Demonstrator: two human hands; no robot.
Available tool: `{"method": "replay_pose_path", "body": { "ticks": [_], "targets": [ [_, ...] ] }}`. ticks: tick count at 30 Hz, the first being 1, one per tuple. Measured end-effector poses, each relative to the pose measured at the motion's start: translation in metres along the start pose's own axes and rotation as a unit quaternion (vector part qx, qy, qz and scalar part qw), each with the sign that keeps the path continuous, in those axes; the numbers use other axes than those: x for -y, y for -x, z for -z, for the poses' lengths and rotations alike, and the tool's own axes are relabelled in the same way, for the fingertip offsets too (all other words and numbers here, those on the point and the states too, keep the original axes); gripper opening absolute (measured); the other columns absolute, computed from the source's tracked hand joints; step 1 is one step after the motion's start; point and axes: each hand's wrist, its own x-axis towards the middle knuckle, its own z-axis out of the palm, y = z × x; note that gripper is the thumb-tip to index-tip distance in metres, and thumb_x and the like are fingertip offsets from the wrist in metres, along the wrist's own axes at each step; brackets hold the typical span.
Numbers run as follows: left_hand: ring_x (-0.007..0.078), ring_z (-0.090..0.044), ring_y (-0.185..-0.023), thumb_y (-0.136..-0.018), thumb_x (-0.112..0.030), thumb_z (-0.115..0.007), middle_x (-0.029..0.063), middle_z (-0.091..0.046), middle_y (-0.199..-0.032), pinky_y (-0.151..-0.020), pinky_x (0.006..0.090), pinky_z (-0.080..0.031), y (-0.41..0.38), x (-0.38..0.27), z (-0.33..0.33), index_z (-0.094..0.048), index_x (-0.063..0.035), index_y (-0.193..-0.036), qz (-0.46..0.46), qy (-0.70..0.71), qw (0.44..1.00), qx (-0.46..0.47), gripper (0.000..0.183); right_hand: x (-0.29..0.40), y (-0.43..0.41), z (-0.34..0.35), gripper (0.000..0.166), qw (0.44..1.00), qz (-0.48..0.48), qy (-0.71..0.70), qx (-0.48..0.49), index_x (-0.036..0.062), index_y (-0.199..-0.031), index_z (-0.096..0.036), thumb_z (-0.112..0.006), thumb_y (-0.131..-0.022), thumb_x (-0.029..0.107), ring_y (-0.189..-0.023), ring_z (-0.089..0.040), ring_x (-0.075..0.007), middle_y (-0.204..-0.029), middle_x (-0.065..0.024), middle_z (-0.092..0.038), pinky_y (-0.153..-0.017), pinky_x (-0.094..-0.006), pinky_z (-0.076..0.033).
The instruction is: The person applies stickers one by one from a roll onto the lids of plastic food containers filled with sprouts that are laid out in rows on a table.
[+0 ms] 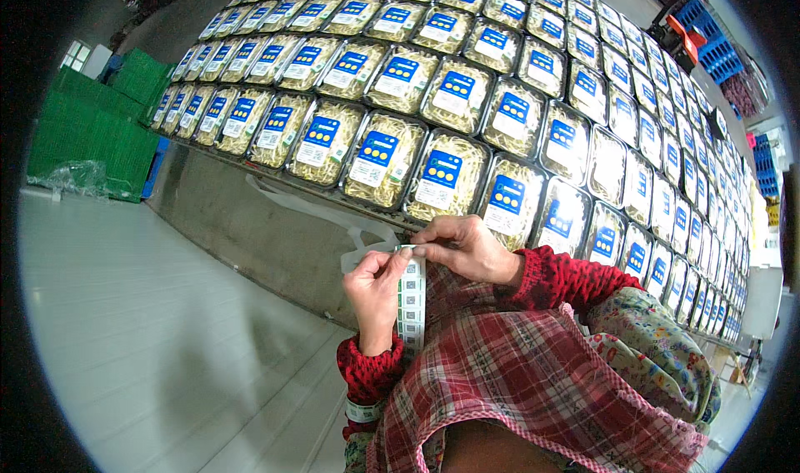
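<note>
Between thumb and forefinger, my left hand (375, 288) grips the top end of a strip of small printed labels (410, 313). The strip hangs down in front of my apron. Fingertips of my right hand (465, 248) pinch at that same end, close to the left thumb; whether a label has come off the backing cannot be told. A loose pale backing strip (312, 201) trails away to the left. Just beyond my hands lies a film-wrapped tray of bean sprouts (447, 173), bearing a blue and white label and a small green-edged one at its side.
Rows of similar bean sprout trays (400, 76) cover the wide table ahead. A green covered stack (94, 132) stands at left on the pale floor (156, 323). Blue plastic crates (706, 32) and orange equipment (683, 45) are at far right.
</note>
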Motion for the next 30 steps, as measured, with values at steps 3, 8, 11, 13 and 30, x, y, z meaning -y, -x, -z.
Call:
{"method": "replay_pose_path", "body": {
  "ticks": [3, 8, 11, 13, 30],
  "targets": [
    [0.0024, -0.047, -0.064, -0.080, -0.009, -0.076, -0.0041, -0.056, -0.068, -0.057, 0.0199, -0.039, 0.006, 0.008, -0.013, -0.064, 0.0025, -0.074, -0.005, -0.014, 0.999, 0.045, 0.018, -0.005, -0.002, 0.031, 0.012, 0.999, -0.017, 0.011, -0.043, -0.0019, -0.092, -0.063, -0.065, -0.088, 0.009, -0.080, -0.063, -0.0131, -0.086, -0.0079, -0.065, -0.072, -0.0279, -0.050],
    [0.0023, -0.048, -0.065, -0.080, -0.011, -0.076, -0.0035, -0.060, -0.071, -0.058, 0.0192, -0.040, 0.007, 0.013, -0.030, -0.066, 0.0024, -0.078, 0.001, 0.013, 1.000, 0.026, 0.017, 0.000, -0.008, 0.071, 0.028, 0.990, -0.090, 0.028, 0.103, -0.0033, -0.107, -0.060, -0.066, -0.088, 0.017, -0.083, -0.064, -0.0134, -0.088, -0.0084, -0.066, -0.072, -0.0300, -0.052],
    [0.0025, -0.047, -0.064, -0.081, -0.011, -0.076, -0.0043, -0.058, -0.069, -0.058, 0.0194, -0.039, 0.001, 0.011, -0.035, -0.066, 0.0021, -0.078, -0.034, 0.031, 0.998, 0.046, 0.017, 0.001, 0.014, 0.043, 0.027, 0.994, -0.074, 0.018, 0.077, -0.0016, -0.101, -0.063, -0.070, -0.084, 0.018, -0.079, -0.064, -0.0212, -0.087, -0.0180, -0.067, -0.070, -0.0354, -0.052],
    [0.0030, -0.045, -0.065, -0.081, -0.008, -0.075, -0.0045, -0.054, -0.068, -0.058, 0.0194, -0.037, 0.001, 0.009, -0.042, -0.065, 0.0034, -0.078, 0.009, 0.023, 0.998, 0.053, 0.016, -0.009, 0.025, 0.035, 0.022, 0.995, -0.090, -0.034, 0.018, -0.0018, -0.100, -0.064, -0.068, -0.085, 0.013, -0.077, -0.063, -0.0173, -0.085, -0.0139, -0.067, -0.070, -0.0337, -0.051],
    [0.0056, -0.056, -0.072, -0.083, -0.004, -0.070, 0.0025, -0.064, -0.087, -0.063, 0.0209, -0.044, 0.028, 0.033, -0.088, -0.067, 0.0070, -0.085, 0.027, 0.043, 0.998, 0.047, 0.011, -0.089, -0.029, 0.098, 0.018, 0.842, 0.191, 0.505, 0.003, 0.0071, -0.088, -0.064, -0.066, -0.073, 0.017, -0.090, -0.055, -0.0277, -0.095, -0.0097, -0.055, -0.077, -0.0383, -0.043]
  ]
}}
